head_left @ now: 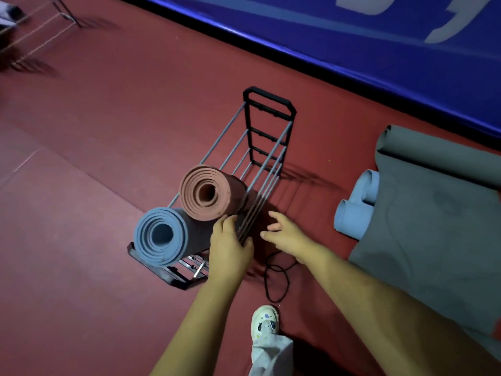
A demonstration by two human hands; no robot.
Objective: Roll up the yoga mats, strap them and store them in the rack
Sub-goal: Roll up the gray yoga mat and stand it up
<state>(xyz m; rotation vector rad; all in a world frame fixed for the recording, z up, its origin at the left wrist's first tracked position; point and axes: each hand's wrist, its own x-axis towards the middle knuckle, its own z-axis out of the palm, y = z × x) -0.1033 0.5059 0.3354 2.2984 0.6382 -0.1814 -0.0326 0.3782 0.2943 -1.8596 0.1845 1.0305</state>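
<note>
A metal rack (267,123) with black end frames stands on the red floor. Two rolled mats lie in it: a red-brown roll (210,194) on an upper tier and a blue-grey roll (162,236) below, both ends facing me. My left hand (230,248) rests against the rack's near side rods by the red-brown roll, fingers partly curled on the rods. My right hand (284,232) hovers just right of the rack, fingers spread, holding nothing. A grey mat (433,213) lies unrolled at the right, with a loosely curled blue mat (357,204) beside it.
A black cord (276,278) lies looped on the floor beneath my hands. My shoe (264,322) stands in front of it. A blue padded wall (352,50) runs along the back. Another wire rack (35,31) stands at the far left.
</note>
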